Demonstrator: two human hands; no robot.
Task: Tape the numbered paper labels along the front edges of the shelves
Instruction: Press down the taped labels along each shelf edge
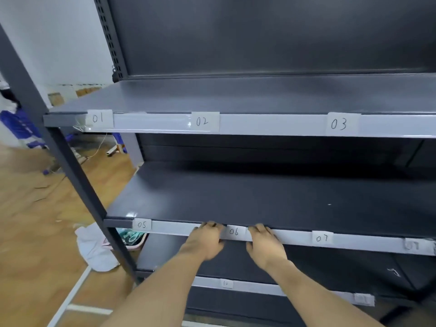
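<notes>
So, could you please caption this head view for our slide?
Left hand and right hand press either side of white paper label 06 on the grey metal shelf edge.

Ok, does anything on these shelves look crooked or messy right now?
Yes. At the handwritten white paper label 01 on the top grey metal shelf edge, clear tape is wrinkled and loose at the left end. The far-right label on the middle shelf edge is blurred, looks crumpled.

left hand (204, 241) and right hand (265, 245) reaching forward, palms down, fingers curled, slightly apart
</notes>
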